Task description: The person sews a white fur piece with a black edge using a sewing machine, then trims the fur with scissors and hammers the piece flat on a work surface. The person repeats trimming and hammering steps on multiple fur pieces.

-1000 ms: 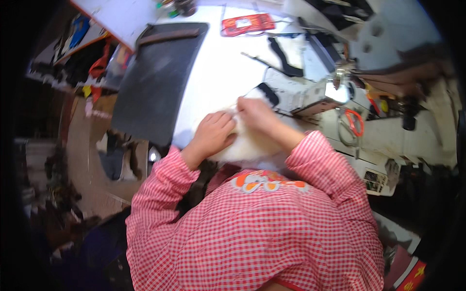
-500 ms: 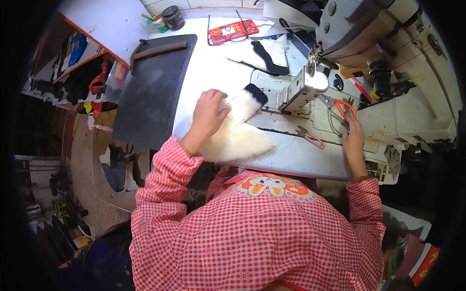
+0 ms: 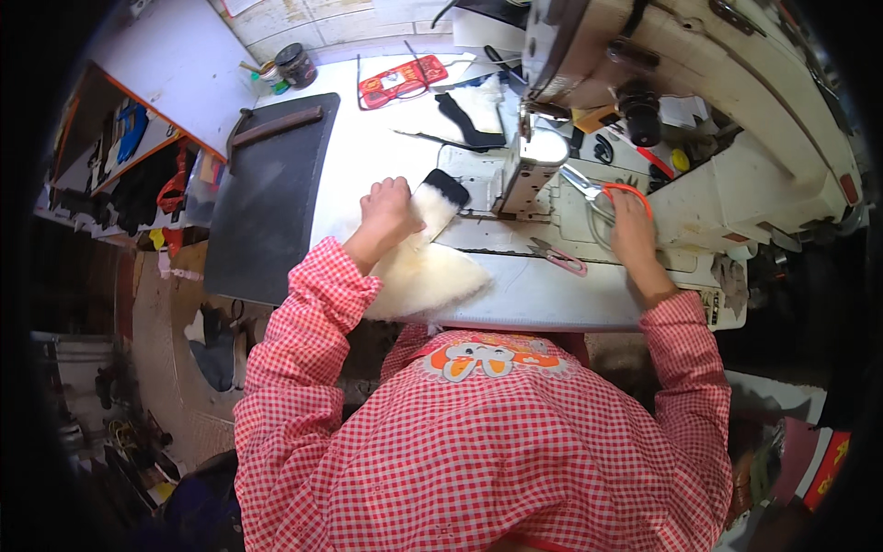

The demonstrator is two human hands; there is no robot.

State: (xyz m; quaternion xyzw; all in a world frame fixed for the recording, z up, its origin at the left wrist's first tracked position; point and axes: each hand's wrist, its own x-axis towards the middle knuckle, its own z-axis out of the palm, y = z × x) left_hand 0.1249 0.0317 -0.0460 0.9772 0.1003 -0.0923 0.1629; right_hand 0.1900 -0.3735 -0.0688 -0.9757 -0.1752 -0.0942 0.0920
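Right of machine post [image 3: 533,178], R hand [image 3: 631,225] gripping orange-handled scissors [image 3: 586,184]; L hand [image 3: 388,210] curling over fleece pc [image 3: 421,279] lying near-ctr, can't tell if pinching. Prob best: L steadying fleece pc, R lifting clear of pink snips [image 3: 552,251].

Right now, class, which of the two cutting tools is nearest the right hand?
The silver-bladed, orange-handled scissors: the right hand is on them, while the small pink-handled snips lie apart, to its left.

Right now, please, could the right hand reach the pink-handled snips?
Probably yes: the pink-handled snips lie just left of the right hand, with nothing visible between, though it is at the orange-handled scissors.
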